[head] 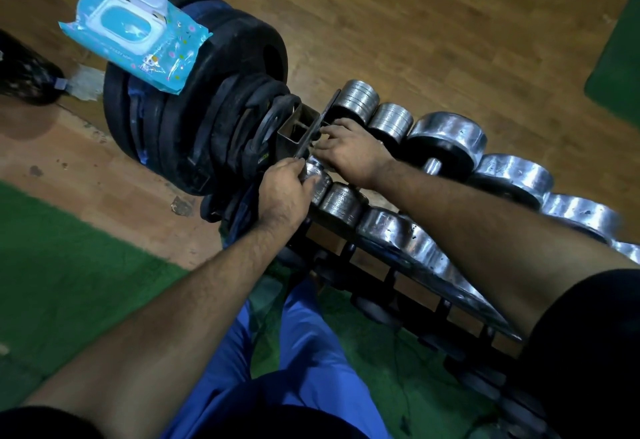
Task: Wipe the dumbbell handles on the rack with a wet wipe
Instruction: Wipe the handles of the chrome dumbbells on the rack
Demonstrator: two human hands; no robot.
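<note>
We can read almost nothing here. The blue wet wipe pack (138, 40), lying with its lid flipped open on the stacked black weight plates (214, 99), carries small print and coloured dots on its wrapper, but it is too blurred for us to make out a word or brand. The steel dumbbells (446, 137) show no legible numbers.

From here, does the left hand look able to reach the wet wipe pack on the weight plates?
Probably yes. The left hand grips a small dumbbell's end beside the plates; the wet wipe pack lies on top, lid open, with nothing between. It must let go first.
</note>
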